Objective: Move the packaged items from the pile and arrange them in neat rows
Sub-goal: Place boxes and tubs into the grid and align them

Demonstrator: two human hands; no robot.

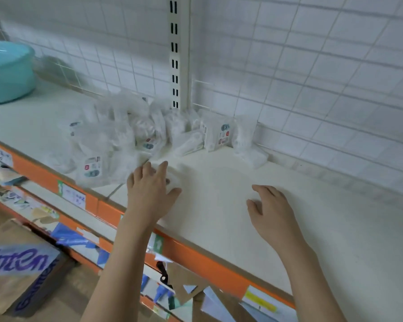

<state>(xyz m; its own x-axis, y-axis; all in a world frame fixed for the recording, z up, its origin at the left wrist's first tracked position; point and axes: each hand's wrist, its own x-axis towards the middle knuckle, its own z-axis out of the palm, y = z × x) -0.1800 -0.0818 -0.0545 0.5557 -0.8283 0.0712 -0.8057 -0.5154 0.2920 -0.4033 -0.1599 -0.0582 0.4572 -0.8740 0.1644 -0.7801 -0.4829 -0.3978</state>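
Note:
A loose pile of white plastic packets point(116, 140) with small red and teal labels lies on the cream shelf point(254, 217), left of centre. A few packets point(216, 133) stand against the back wall by the upright post. My left hand point(149, 189) hovers with fingers straight at the pile's right edge, over a clear packet point(173, 180) lying flat; whether it touches is unclear. My right hand point(269, 206) floats over bare shelf to the right, fingers relaxed, holding nothing.
A teal plastic basin point(7, 70) sits at the far left of the shelf. A white wire grid and tiled wall point(312, 66) back the shelf. The front edge is orange point(196, 254). Lower shelves and a cardboard box point(26, 270) are below left.

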